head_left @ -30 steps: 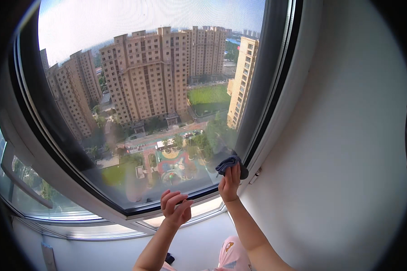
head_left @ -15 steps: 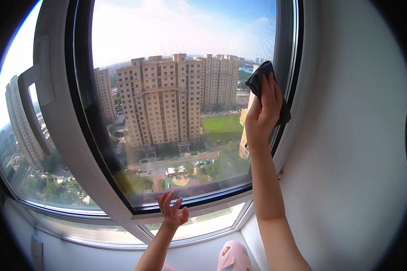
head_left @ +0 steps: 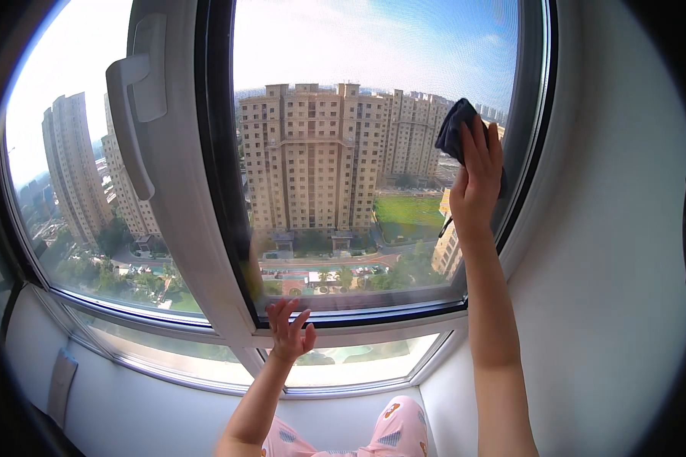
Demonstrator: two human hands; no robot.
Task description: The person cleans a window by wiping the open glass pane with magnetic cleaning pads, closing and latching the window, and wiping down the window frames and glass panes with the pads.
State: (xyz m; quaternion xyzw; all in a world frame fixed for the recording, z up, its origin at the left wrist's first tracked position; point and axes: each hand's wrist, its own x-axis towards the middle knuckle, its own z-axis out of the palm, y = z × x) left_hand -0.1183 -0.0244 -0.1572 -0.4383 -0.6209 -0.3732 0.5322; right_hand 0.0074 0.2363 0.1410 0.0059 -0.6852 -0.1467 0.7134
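Note:
My right hand (head_left: 476, 190) is raised to the right side of a window pane (head_left: 404, 46). Beneath its outstretched fingers it keeps a dark, bunched cloth (head_left: 454, 133) pressed against the glass, close to the black right edge of the frame. Part of the cloth is hidden behind the fingers and palm. My left hand (head_left: 288, 335) holds nothing. Its fingers are spread and slightly bent in front of the window's lower frame, near the bottom left corner; whether they touch it I cannot tell.
A white window handle (head_left: 133, 129) juts from the thick frame post (head_left: 177, 152) on the left. White wall (head_left: 617, 190) runs along the right. Below the sill are my knees in pink patterned trousers (head_left: 396, 434). Tall buildings (head_left: 305, 160) show through the glass.
The view has turned left, so the window sits further right in it. Relative to the pane, my right hand and the cloth are slightly further from the right edge. My left hand is still spread.

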